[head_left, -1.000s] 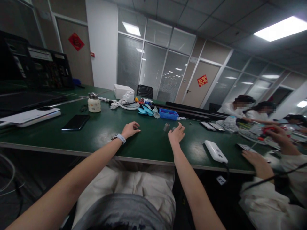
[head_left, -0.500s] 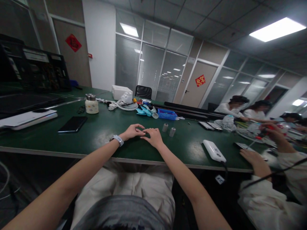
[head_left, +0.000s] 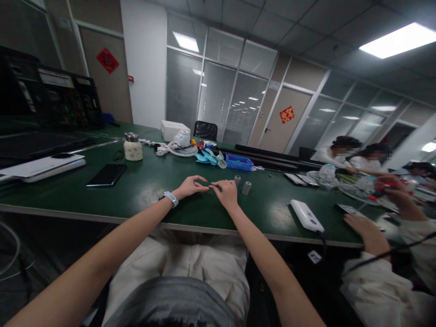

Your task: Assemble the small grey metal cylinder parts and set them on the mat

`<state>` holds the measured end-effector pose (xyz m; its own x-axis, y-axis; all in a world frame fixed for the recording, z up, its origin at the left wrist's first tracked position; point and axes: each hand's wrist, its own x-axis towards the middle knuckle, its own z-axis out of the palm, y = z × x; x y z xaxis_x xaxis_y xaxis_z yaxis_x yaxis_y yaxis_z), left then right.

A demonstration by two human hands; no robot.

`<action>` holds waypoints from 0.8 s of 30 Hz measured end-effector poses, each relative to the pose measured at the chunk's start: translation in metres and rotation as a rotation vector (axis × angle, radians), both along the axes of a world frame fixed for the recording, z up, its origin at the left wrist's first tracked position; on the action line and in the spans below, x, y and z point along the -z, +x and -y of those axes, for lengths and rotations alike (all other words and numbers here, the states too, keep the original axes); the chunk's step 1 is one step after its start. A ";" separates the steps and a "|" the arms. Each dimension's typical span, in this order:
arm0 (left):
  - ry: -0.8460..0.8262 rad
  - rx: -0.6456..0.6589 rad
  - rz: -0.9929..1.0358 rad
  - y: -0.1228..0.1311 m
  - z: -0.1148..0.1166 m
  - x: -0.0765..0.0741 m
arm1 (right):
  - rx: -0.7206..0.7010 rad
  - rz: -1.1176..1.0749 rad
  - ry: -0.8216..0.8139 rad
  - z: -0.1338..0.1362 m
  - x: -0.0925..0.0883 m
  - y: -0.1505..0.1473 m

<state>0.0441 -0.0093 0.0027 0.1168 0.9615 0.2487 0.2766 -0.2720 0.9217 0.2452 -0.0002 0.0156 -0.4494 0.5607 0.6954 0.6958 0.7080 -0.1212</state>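
Observation:
Over the green table my left hand curls with thumb and forefinger brought together at the tips. My right hand faces it in a pinch, its fingertips almost meeting the left ones. Something tiny and dark seems to sit between the fingertips, too small to name. Just beyond my right hand stand two small grey metal cylinders; the nearer cylinder is fully visible, while the farther cylinder is partly covered by the hand.
A black phone and a cream bottle are on the left. Behind lie light-blue fan blades, a white fan grille and a blue basket. A white device is right, near a co-worker's hand beside a screwdriver.
My right hand has shifted slightly right, and its fingertips have drawn a little away from the left ones. It now overlaps the farther cylinder. The view has moved slightly.

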 end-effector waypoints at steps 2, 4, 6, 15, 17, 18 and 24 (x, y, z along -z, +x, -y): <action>0.036 -0.054 -0.056 0.000 0.002 -0.001 | 0.121 -0.118 0.021 -0.004 -0.006 0.017; 0.073 -0.091 -0.108 -0.001 0.003 -0.003 | 0.278 -0.222 0.041 -0.011 -0.009 0.037; 0.101 -0.109 -0.140 -0.002 0.003 -0.003 | 0.456 -0.306 0.037 -0.019 -0.009 0.058; 0.136 -0.115 -0.183 -0.004 0.001 -0.001 | 0.714 -0.411 -0.153 -0.036 0.000 0.086; 0.136 -0.112 -0.189 -0.004 0.002 -0.001 | 0.701 -0.413 -0.144 -0.037 -0.002 0.085; 0.136 -0.110 -0.192 -0.004 0.002 -0.002 | 0.696 -0.416 -0.140 -0.037 -0.002 0.085; 0.144 -0.113 -0.207 -0.003 0.004 -0.004 | 0.680 -0.418 -0.155 -0.038 -0.003 0.086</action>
<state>0.0413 -0.0134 0.0069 0.0738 0.9279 0.3654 0.4914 -0.3527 0.7963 0.3316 0.0381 0.0183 0.3039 0.7213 0.6224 0.8434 0.1001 -0.5278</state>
